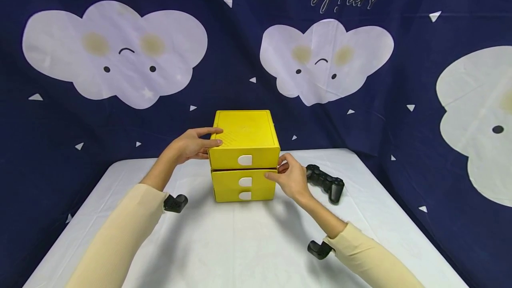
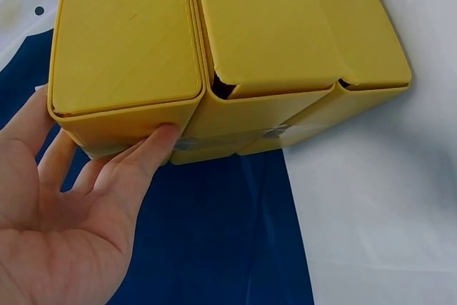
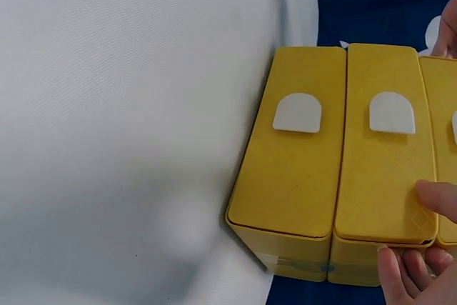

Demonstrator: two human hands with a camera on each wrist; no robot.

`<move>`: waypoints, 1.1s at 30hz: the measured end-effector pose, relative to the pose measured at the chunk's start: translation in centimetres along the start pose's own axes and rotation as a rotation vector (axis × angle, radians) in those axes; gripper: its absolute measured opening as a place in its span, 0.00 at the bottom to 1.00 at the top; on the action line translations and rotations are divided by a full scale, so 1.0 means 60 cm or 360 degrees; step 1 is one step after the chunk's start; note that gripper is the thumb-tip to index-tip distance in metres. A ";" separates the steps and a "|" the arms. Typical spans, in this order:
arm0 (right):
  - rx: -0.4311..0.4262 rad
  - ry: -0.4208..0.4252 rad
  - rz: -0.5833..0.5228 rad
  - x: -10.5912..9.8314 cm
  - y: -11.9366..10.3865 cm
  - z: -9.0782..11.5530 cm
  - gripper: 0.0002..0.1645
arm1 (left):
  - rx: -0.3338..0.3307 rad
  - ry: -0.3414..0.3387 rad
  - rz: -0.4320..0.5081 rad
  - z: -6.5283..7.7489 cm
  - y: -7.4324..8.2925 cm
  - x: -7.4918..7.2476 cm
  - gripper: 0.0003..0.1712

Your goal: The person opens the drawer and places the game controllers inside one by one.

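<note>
A stack of three yellow drawers point(image 1: 245, 129), glossy, with white rounded handles, stands on a white table point(image 1: 224, 252) between the fingers of two hands. The left hand point(image 1: 188, 146) has its fingers spread, resting on the stack's top and side. The right hand point(image 1: 295, 178) pinches the middle drawer's edge, thumb on its front; that drawer seems slightly ajar, though fingers partly cover it. A black game controller point(image 1: 325, 183) lies just right of those fingers.
</note>
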State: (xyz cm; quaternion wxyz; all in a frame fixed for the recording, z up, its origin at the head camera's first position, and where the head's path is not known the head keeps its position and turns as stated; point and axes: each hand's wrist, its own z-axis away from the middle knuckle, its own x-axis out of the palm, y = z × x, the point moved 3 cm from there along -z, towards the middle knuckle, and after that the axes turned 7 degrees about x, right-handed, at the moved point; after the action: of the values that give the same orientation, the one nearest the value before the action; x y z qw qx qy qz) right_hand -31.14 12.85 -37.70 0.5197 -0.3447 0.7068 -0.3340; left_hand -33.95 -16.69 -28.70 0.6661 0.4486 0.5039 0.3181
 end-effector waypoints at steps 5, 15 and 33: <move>-0.0033 0.0044 0.0015 0.006 0.003 -0.001 0.24 | 0.0002 0.0004 -0.0006 -0.001 -0.001 0.000 0.36; -0.0057 0.0116 -0.0008 0.012 0.001 -0.002 0.24 | 0.0011 -0.0005 -0.0057 0.001 0.003 -0.003 0.36; 0.0003 -0.0046 -0.0069 -0.007 0.002 0.016 0.21 | 0.0015 0.0020 -0.0039 0.000 0.000 0.000 0.35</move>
State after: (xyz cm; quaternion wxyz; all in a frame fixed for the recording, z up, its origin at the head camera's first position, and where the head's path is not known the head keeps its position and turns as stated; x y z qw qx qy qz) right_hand -30.12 13.17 -37.81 0.5226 -0.3643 0.6914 -0.3408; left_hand -33.97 -16.71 -28.70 0.6647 0.4435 0.5149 0.3104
